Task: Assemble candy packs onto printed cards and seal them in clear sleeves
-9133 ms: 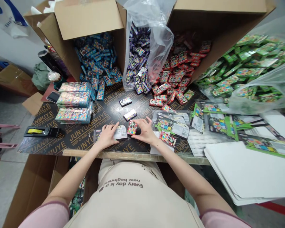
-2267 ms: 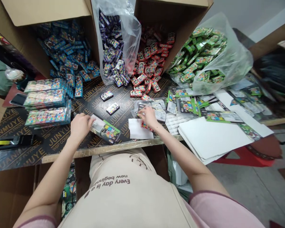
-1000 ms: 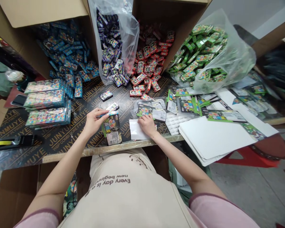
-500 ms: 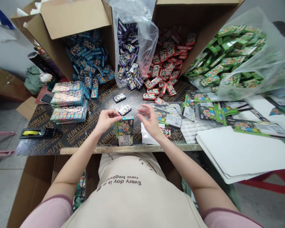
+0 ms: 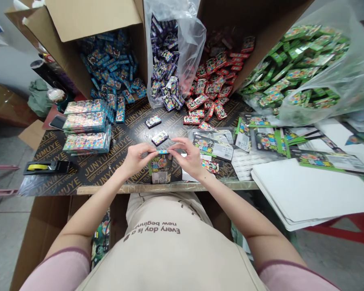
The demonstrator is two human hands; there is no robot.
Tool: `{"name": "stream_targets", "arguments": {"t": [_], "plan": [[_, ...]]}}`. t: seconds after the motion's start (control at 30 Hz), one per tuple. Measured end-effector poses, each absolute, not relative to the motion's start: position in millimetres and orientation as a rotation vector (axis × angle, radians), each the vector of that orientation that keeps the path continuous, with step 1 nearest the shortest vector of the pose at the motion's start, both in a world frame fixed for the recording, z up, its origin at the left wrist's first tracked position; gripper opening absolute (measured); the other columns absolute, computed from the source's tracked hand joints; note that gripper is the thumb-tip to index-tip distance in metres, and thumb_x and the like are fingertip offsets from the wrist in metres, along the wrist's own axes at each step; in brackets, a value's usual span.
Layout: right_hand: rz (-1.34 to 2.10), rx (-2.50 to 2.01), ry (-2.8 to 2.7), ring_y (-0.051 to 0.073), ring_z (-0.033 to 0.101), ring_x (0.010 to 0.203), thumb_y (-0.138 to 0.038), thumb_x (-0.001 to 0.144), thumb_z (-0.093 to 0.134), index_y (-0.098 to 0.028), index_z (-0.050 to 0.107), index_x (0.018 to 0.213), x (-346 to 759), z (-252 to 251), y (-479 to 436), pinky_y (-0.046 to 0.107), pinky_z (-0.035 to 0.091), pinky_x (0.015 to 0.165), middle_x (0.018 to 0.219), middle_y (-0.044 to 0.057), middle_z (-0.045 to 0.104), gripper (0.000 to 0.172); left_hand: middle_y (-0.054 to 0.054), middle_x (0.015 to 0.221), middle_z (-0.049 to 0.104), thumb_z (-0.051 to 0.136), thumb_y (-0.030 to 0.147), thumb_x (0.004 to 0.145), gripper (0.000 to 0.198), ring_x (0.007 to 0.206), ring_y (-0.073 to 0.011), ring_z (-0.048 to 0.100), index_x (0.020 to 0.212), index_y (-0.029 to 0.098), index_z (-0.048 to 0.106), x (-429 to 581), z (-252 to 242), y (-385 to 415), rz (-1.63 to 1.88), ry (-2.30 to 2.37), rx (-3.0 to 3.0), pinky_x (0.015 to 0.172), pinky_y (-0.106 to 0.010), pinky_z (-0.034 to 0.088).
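Between both hands is a small blue packet (image 5: 163, 152), seen edge-on at the top of a dark printed pouch (image 5: 161, 167) with a green edge. My left hand (image 5: 139, 159) pinches its left end between thumb and fingers. At the right end, my right hand (image 5: 186, 157) closes thumb and forefinger on the same packet. Whether the packet is inside the pouch opening or just above it, I cannot tell. Just beyond my fingers lies a small black-edged packet (image 5: 160, 138), and a second dark packet (image 5: 153, 121) rests farther back.
Stacked packs (image 5: 85, 121) and a tape dispenser (image 5: 47, 167) occupy the left. Behind are a carton of blue packets (image 5: 109, 60), a bag of purple ones (image 5: 166, 60), red packets (image 5: 212, 85) and a bag of green ones (image 5: 303, 64). White sheets (image 5: 315, 190) overhang at right.
My right hand has moved left from its open position and now pinches the right end of the blue packet. My left hand keeps its pinch. The view has shifted slightly.
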State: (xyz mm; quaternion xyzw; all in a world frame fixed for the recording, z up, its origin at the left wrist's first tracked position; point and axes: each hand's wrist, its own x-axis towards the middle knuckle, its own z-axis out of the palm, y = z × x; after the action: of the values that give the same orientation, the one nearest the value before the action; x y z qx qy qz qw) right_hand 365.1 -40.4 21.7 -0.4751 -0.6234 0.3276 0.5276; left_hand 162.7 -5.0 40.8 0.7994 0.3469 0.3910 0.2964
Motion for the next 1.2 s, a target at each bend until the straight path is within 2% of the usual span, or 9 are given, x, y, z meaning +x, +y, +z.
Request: {"name": "stream_targets", "arguments": {"t": [0.23,0.47,0.7,0.9,1.03,1.2], "plan": [[0.945,-1.082,-1.437,0.015,0.068,0.071,-0.023,0.078,0.068,-0.025,0.053,0.108,369,24,-36,0.031,0.054,0.075,0.074,-0.003,0.069,0.033,-0.005,0.066,0.072,0.072,0.028,0.074,0.015,0.059,-0.0146,0.065,0.072,0.013,0.072,162,50,-5,0.83,1.06,1.813,0.054,-0.022,0.051],[0.905,-1.073,-1.492,0.016,0.07,0.072,-0.027,0.08,0.069,-0.024,0.052,0.104,374,26,-41,0.032,0.054,0.073,0.075,-0.002,0.07,0.03,-0.007,0.073,0.072,0.07,0.025,0.075,0.013,0.066,-0.0152,0.066,0.075,0.013,0.073,160,53,-4,0.759,0.928,1.806,0.059,-0.023,0.052],[0.638,-1.035,-1.656,0.018,0.07,0.08,-0.027,0.085,0.063,-0.025,0.058,0.097,373,22,-52,0.035,0.055,0.08,0.085,0.001,0.072,0.013,-0.006,0.075,0.074,0.067,0.019,0.076,0.007,0.071,-0.0154,0.069,0.073,0.015,0.073,154,53,-10,0.94,0.844,2.038,0.066,-0.024,0.053],[0.835,-1.116,-1.494,0.019,0.071,0.079,-0.036,0.083,0.065,-0.026,0.053,0.108,373,20,-51,0.038,0.055,0.082,0.081,0.0,0.071,0.029,-0.008,0.077,0.074,0.07,0.027,0.076,0.013,0.069,-0.0174,0.069,0.077,0.015,0.073,152,52,-11,0.809,0.906,1.818,0.061,-0.026,0.056],[0.782,-1.096,-1.553,0.019,0.071,0.079,-0.034,0.085,0.063,-0.025,0.055,0.107,374,20,-53,0.038,0.055,0.082,0.081,0.001,0.071,0.025,-0.008,0.078,0.074,0.068,0.027,0.078,0.012,0.072,-0.0167,0.069,0.075,0.016,0.071,151,51,-15,0.905,0.859,2.035,0.065,-0.026,0.055],[0.556,-1.009,-1.769,0.021,0.069,0.091,-0.025,0.087,0.059,-0.028,0.064,0.097,377,13,-59,0.04,0.056,0.083,0.097,0.005,0.073,0.012,-0.007,0.081,0.073,0.065,0.025,0.082,0.01,0.074,-0.0147,0.067,0.078,0.016,0.068,152,44,-19,1.024,0.813,2.379,0.068,-0.026,0.053]]}}
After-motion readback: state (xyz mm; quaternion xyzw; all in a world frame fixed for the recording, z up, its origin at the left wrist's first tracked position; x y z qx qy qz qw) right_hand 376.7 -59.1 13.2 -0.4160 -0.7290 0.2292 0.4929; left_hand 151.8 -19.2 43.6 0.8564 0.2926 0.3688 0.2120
